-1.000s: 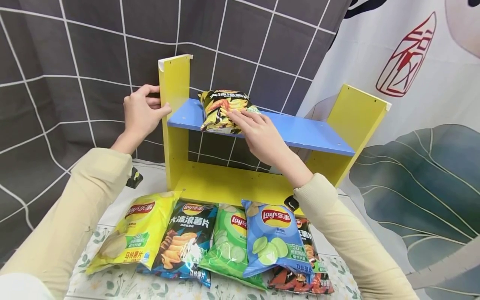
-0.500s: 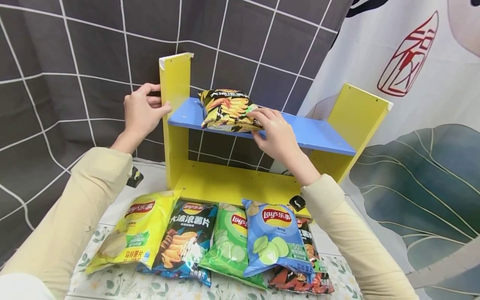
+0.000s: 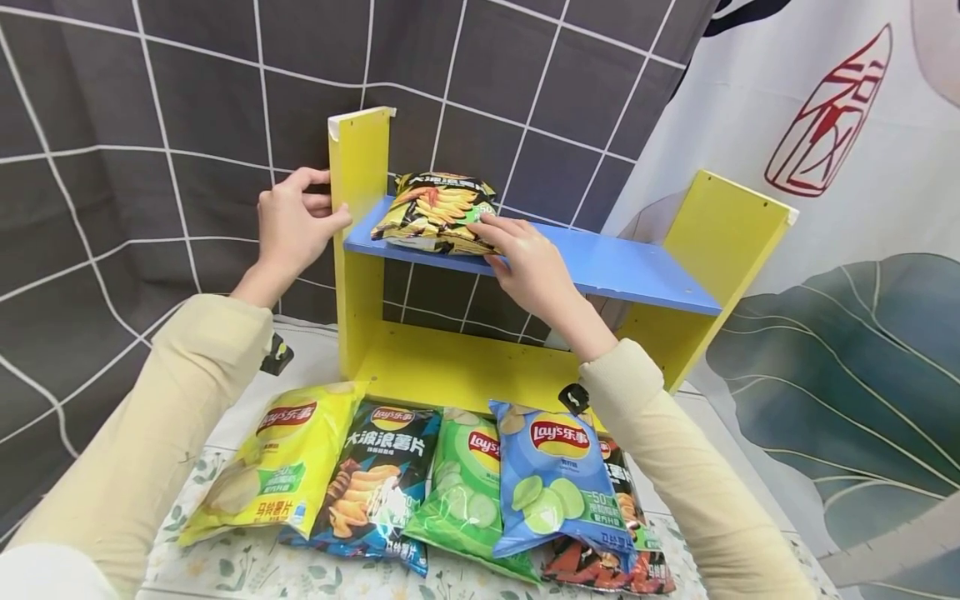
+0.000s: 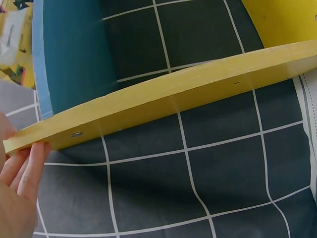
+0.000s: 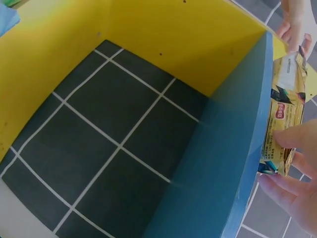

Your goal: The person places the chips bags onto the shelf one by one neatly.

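Note:
A black-and-yellow bag of potato chips (image 3: 437, 212) lies at the left part of the blue shelf board (image 3: 600, 262). My right hand (image 3: 534, 265) holds the bag's right end. In the right wrist view, the thumb presses the bag's near side while the fingers lie at its end, partly hidden. With my left hand (image 3: 291, 229) I grip the yellow side panel (image 3: 358, 167) of the shelf unit. The left wrist view has fingers (image 4: 32, 171) against the panel's outer face and the thumb at the opposite side.
Before the shelf lie a yellow chip bag (image 3: 273, 458), a black-and-blue one (image 3: 371, 483), a green one (image 3: 465, 492) and a light blue one (image 3: 558, 483). The blue bag overlaps a black-and-red bag (image 3: 600, 571). A yellow right panel (image 3: 723, 242) closes the shelf's far end.
My right hand has shifted from the bag's top to its right end. The bag has slid left along the blue board, towards the left panel. My left hand keeps its grip.

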